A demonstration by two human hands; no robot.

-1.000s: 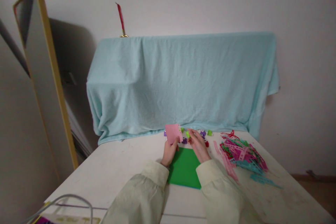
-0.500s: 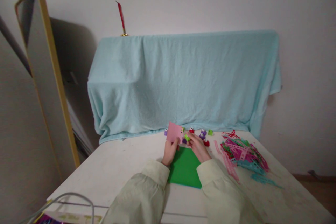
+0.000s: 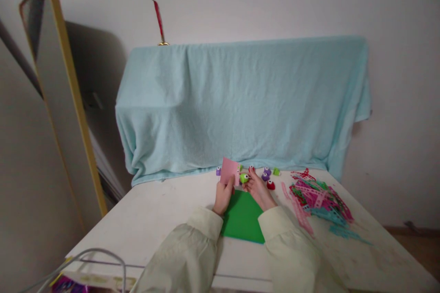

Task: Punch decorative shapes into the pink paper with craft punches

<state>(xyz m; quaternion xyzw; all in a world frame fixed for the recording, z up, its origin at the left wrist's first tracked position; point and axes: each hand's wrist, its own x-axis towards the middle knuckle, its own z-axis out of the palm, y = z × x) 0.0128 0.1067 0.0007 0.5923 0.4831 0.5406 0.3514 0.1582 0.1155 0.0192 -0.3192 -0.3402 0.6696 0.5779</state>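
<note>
A: The left hand [image 3: 222,196] is holding a pink sheet [image 3: 229,171] upright above the white table [image 3: 154,219], fingers closed on its lower edge. It is hovering just beyond the far edge of the green sheet [image 3: 243,216] lying flat in front of the sleeves.

B: And the right hand [image 3: 258,190]?

A: It is pinching a small green punch [image 3: 244,177] and bringing it to the pink sheet's right edge — punch and paper are touching or nearly so; I cannot tell whether the edge is already in the slot.

B: How is the pink sheet pointing?

A: It is standing on edge, tilted slightly, its long axis running roughly up and down, flat face toward the camera.

B: So what would make this go well, in your view?

A: Keeping the sheet taut and steady while the punch is sliding on squarely — a slack or slanted edge would likely be giving a crooked cut. Pressing with the thumb straight down should help too.

B: Anything else nearby?

A: More small punches [image 3: 266,175] are sitting past the hands by the blue cloth [image 3: 240,105], and a heap of paper strips [image 3: 318,197] is lying to the right.
</note>
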